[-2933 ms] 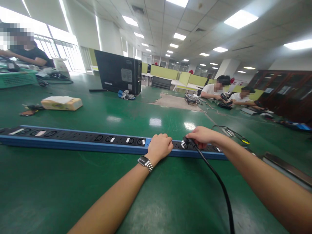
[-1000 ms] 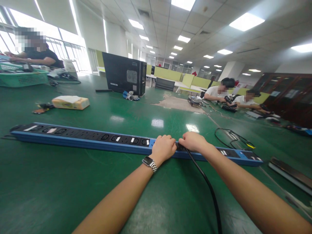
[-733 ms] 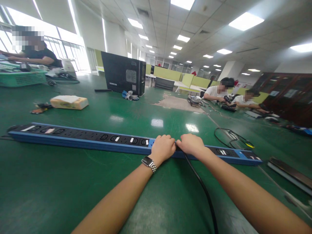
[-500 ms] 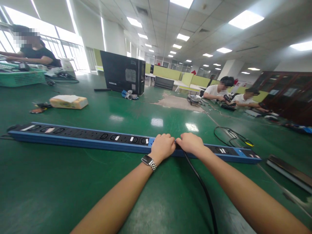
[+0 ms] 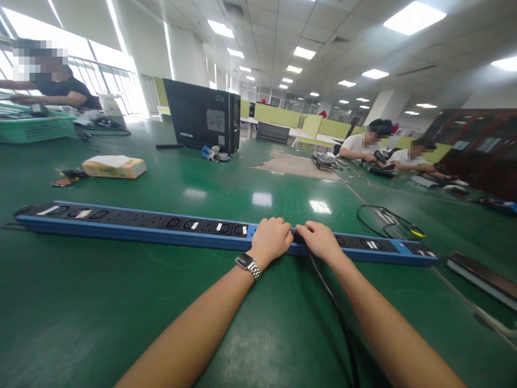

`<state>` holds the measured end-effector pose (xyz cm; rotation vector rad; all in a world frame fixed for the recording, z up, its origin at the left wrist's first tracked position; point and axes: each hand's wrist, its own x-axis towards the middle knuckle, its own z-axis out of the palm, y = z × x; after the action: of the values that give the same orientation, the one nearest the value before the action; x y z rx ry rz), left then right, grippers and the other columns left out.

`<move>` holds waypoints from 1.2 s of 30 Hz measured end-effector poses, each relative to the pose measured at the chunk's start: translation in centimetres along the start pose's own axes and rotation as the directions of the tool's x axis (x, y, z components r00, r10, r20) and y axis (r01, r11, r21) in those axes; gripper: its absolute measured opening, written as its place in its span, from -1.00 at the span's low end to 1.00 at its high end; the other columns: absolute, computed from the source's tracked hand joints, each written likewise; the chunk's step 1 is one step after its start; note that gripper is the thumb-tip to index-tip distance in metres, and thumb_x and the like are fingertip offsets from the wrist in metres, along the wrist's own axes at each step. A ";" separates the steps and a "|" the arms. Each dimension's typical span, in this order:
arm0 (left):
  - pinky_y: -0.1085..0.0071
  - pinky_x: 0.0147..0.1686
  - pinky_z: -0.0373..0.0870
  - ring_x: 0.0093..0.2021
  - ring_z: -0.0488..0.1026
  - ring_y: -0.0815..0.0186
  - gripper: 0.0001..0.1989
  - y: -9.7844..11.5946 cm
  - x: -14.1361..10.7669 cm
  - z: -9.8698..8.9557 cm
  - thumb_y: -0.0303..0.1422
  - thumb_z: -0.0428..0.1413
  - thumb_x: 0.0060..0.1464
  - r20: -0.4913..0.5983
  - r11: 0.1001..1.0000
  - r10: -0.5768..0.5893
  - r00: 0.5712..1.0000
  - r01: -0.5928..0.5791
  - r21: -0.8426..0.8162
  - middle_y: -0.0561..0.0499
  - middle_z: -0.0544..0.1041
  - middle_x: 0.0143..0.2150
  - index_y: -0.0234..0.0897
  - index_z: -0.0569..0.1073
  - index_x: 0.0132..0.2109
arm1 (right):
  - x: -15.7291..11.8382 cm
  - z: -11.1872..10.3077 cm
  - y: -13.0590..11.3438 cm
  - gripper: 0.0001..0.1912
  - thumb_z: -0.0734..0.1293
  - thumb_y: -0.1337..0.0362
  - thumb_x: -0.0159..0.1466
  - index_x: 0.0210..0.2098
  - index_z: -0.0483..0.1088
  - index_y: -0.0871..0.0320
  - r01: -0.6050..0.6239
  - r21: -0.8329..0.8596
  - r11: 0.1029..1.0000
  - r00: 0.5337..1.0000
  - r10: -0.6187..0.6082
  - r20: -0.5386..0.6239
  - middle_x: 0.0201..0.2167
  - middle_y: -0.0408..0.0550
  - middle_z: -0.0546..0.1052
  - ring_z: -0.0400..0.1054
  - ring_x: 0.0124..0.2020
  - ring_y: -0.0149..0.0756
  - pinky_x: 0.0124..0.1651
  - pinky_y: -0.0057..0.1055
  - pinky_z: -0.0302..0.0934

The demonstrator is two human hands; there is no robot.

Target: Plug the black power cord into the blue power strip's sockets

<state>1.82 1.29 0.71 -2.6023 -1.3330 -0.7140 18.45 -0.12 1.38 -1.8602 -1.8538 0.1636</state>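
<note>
A long blue and black power strip (image 5: 133, 221) lies across the green table, with rows of sockets and white labels facing up. My left hand (image 5: 271, 237), a watch on its wrist, is closed over the strip's middle, fingers wrapped on its blue edge. Just to its right, my right hand (image 5: 320, 241) is closed around the black plug at the end of a black cable (image 5: 333, 304). The plug sits at the strip's sockets, mostly hidden by the fingers. From there the cable runs down toward the bottom edge.
A black computer case (image 5: 202, 116) stands behind, gloves (image 5: 215, 154) beside it. A tissue pack (image 5: 114, 166) and green basket (image 5: 36, 128) are at left. Coiled black cable (image 5: 383, 218) and a dark bar (image 5: 482, 277) lie at right. People sit at far left and far right.
The view has shifted slightly. My right hand has tilted a little and its fingers sit slightly right of before, showing more of the black plug. My left hand stays on the strip.
</note>
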 end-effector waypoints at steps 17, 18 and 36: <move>0.29 -0.14 0.29 -0.09 0.42 0.21 -0.72 -0.4 0.0 -0.5 -0.29 0.04 0.14 -0.031 0.976 0.116 0.993 -0.120 -0.182 -0.01 0.53 -0.10 -0.16 0.47 -0.01 | -2.7 1.4 2.7 -0.80 0.21 0.25 0.23 -0.28 0.45 0.13 0.178 0.086 0.980 0.925 -0.137 -0.354 -0.26 -0.03 0.55 0.34 -0.18 -0.20 -0.04 -0.25 0.16; 0.30 -0.12 0.29 -0.06 0.41 0.21 -0.68 -0.4 0.0 -0.6 -0.26 0.06 0.13 -0.027 0.966 0.152 0.988 -0.154 -0.209 0.00 0.52 -0.06 -0.16 0.45 0.04 | -2.7 1.4 2.8 -0.79 0.21 0.25 0.22 -0.27 0.46 0.14 0.162 0.083 0.983 0.924 -0.122 -0.362 -0.25 -0.02 0.55 0.35 -0.17 -0.19 -0.02 -0.24 0.16; 0.36 -0.08 0.34 -0.01 0.39 0.26 -0.64 1.4 0.9 -1.5 -0.37 0.03 0.19 -0.112 0.939 0.149 0.982 -0.176 -0.294 -0.03 0.45 0.03 -0.20 0.34 0.14 | -2.7 0.7 2.8 -0.76 0.22 0.21 0.20 -0.24 0.49 0.11 0.101 0.128 0.987 0.965 -0.066 -0.255 -0.13 0.00 0.56 0.37 -0.04 -0.17 0.08 -0.18 0.15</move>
<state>2.82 0.60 2.56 -2.8308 -1.0380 -1.0664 20.53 -2.40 -1.13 -1.6232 -1.6987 0.0266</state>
